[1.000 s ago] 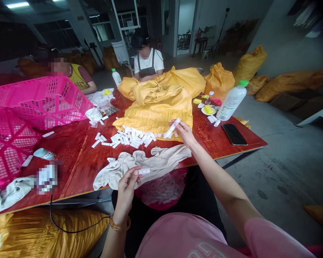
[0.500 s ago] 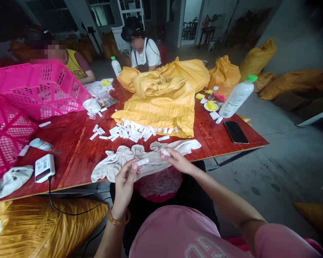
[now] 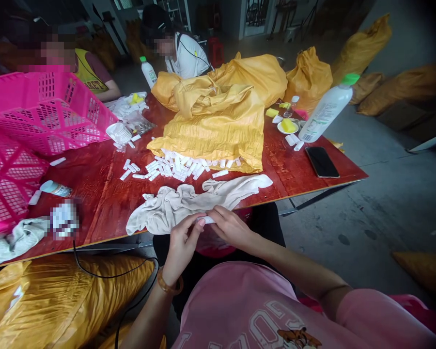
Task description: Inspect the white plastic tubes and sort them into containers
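Close to the table's front edge, my left hand (image 3: 183, 241) pinches a small white plastic piece (image 3: 208, 220) between thumb and fingers. My right hand (image 3: 230, 227) is closed against the right end of that same piece. Its curled fingers hide whatever else they hold. Just beyond both hands lies a crumpled pale cloth (image 3: 174, 206). Behind the cloth, a pile of similar white pieces (image 3: 179, 167) spreads from the mouth of a yellow woven sack (image 3: 218, 138). Below my hands, a pink container (image 3: 214, 249) shows partly in my lap.
Pink plastic baskets (image 3: 54, 109) stand on the left of the red table (image 3: 98, 194). To the right are a white bottle (image 3: 327, 111), a phone (image 3: 321, 162) and a small dish with a yellow sponge (image 3: 288, 127). Two people sit across. A cable (image 3: 94, 275) hangs at left.
My right hand has moved left and down to meet the white piece in my left hand. The small white wad seen in its fingers is now hidden. The view has tilted slightly downward.
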